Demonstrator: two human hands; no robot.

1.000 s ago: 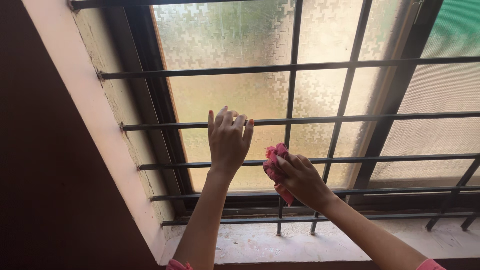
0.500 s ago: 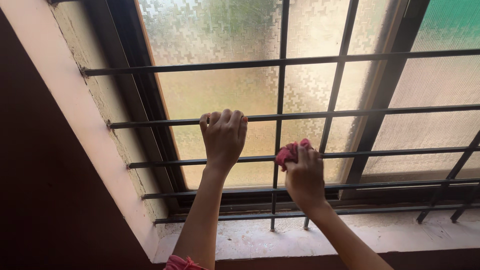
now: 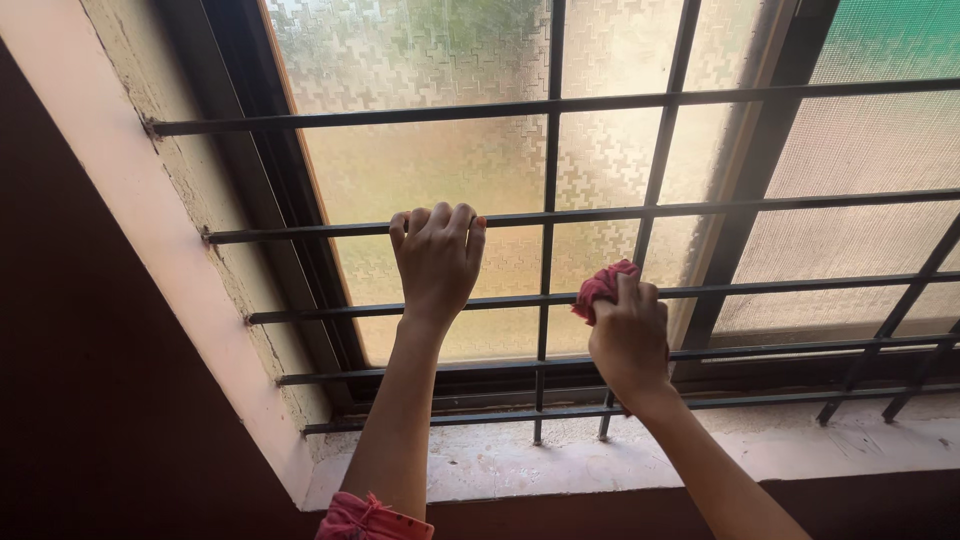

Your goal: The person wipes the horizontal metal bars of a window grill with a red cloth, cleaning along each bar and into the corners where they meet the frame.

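Note:
A dark metal window grille (image 3: 700, 95) with horizontal and vertical bars spans the view. My left hand (image 3: 437, 262) is curled around one horizontal bar, fingers hooked over its top. To its right, my right hand (image 3: 628, 335) grips a crumpled pink cloth (image 3: 600, 285) and presses it against the bar one level lower, close to a vertical bar. Behind the grille stands frosted patterned glass (image 3: 430, 160).
A green mesh screen (image 3: 890, 40) fills the upper right behind a dark window frame (image 3: 760, 160). A worn pale sill (image 3: 820, 445) runs below the grille. The plastered reveal (image 3: 150, 200) and a dark wall (image 3: 60, 400) lie to the left.
My left hand went from lying flat on the bars to gripping one bar. The right hand with the cloth has shifted slightly right along its bar, and the view has moved closer.

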